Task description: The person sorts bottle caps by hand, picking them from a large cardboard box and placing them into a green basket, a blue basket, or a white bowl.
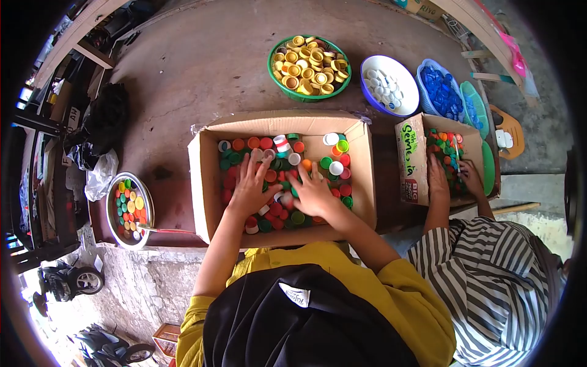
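Observation:
A large cardboard box stands before me, holding many red, green, orange and white bottle caps. Inside it, my left hand lies on the caps at left of centre, fingers spread. My right hand rests on the caps just right of centre, its fingers also apart. Neither hand shows a cap in its grip, though what lies under the palms is hidden. A white cap stack stands above the space between both hands.
Behind the box are a green basket of yellow caps, a bowl of white caps and a basket of blue caps. A metal bowl sits left. A co-worker in stripes reaches into a smaller box at right.

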A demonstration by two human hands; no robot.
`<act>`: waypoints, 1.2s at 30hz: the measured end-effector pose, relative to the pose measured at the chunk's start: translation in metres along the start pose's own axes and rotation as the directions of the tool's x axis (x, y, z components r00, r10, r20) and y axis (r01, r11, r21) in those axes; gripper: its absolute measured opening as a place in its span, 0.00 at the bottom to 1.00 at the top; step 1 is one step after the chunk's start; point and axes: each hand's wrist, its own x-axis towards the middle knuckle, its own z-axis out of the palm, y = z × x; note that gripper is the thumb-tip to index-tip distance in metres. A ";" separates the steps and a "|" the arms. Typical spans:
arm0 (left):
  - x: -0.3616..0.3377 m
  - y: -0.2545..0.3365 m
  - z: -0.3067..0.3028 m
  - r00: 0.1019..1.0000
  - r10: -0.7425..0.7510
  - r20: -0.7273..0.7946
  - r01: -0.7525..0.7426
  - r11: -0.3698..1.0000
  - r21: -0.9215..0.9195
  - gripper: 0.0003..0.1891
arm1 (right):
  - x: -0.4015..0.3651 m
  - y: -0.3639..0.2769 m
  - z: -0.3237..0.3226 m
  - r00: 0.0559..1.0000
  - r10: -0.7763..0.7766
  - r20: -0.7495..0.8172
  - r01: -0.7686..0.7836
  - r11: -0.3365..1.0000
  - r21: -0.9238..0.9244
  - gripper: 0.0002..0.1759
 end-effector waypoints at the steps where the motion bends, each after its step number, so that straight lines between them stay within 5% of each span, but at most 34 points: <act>1: -0.001 0.003 0.000 0.994 -0.053 0.096 0.049 0.998 0.044 0.41 | -0.007 -0.006 -0.003 0.994 0.015 0.106 -0.013 1.000 -0.016 0.38; 3: -0.002 0.009 -0.001 0.946 -0.164 0.279 0.127 0.981 0.145 0.45 | -0.019 -0.011 -0.004 0.986 -0.011 0.168 0.011 1.000 0.001 0.39; 5: -0.004 0.003 0.005 0.947 -0.146 0.287 0.108 0.984 0.142 0.48 | -0.031 -0.010 -0.018 0.945 -0.027 0.327 -0.015 0.992 0.126 0.40; 9: -0.008 0.000 0.007 0.946 -0.120 0.300 0.085 0.988 0.129 0.48 | -0.047 0.013 -0.005 0.969 0.006 0.246 -0.046 0.987 0.155 0.29; 10: -0.008 0.000 0.007 0.938 -0.123 0.323 0.078 0.986 0.148 0.49 | -0.055 0.017 -0.011 0.987 0.029 0.156 -0.057 0.982 0.178 0.20; 13: -0.010 0.002 0.009 0.923 -0.099 0.371 0.053 0.990 0.133 0.50 | -0.060 0.041 -0.013 0.991 -0.063 0.115 0.036 0.974 0.225 0.14; 14: -0.010 0.004 0.009 0.896 -0.090 0.435 0.045 0.993 0.113 0.51 | -0.066 0.043 -0.012 0.999 0.047 0.015 -0.049 0.970 0.236 0.11; 18: -0.009 0.033 -0.003 0.822 -0.032 0.568 -0.003 0.998 0.060 0.49 | -0.069 0.044 -0.029 0.999 0.026 0.029 -0.032 0.978 0.208 0.11; 23: -0.018 0.055 0.008 0.735 0.284 0.616 -0.159 0.955 -0.250 0.46 | -0.048 0.029 -0.019 0.951 0.012 -0.308 0.080 0.956 0.283 0.13; 24: -0.023 0.065 0.011 0.752 0.268 0.603 -0.201 0.963 -0.178 0.44 | -0.042 0.023 -0.022 0.935 -0.029 -0.355 0.138 0.948 0.286 0.14; 28: -0.018 0.078 0.000 0.697 0.313 0.645 -0.117 0.937 -0.328 0.37 | -0.026 0.005 -0.020 0.950 -0.173 -0.258 0.258 0.903 0.343 0.15; 29: -0.017 0.077 -0.010 0.661 0.302 0.687 -0.007 0.918 -0.397 0.35 | -0.021 0.005 -0.007 0.925 -0.222 -0.308 0.327 0.877 0.351 0.15; 31: -0.013 0.067 -0.033 0.578 0.300 0.759 0.222 0.837 -0.500 0.31 | -0.020 0.013 0.002 0.973 -0.186 -0.134 0.223 0.907 0.358 0.13; 32: -0.023 0.056 -0.037 0.704 0.320 0.633 0.159 0.798 -0.581 0.28 | -0.022 0.020 0.005 0.985 -0.164 -0.045 0.169 0.920 0.353 0.13; 34: -0.022 0.048 -0.083 0.711 -0.052 0.702 0.376 0.871 -0.317 0.22 | -0.034 0.032 0.006 0.995 -0.095 -0.032 0.100 0.964 0.246 0.12; 36: -0.029 -0.004 -0.074 0.976 -0.021 0.218 0.114 0.900 -0.422 0.23 | -0.039 0.040 0.003 0.999 -0.032 -0.008 0.032 0.989 0.142 0.13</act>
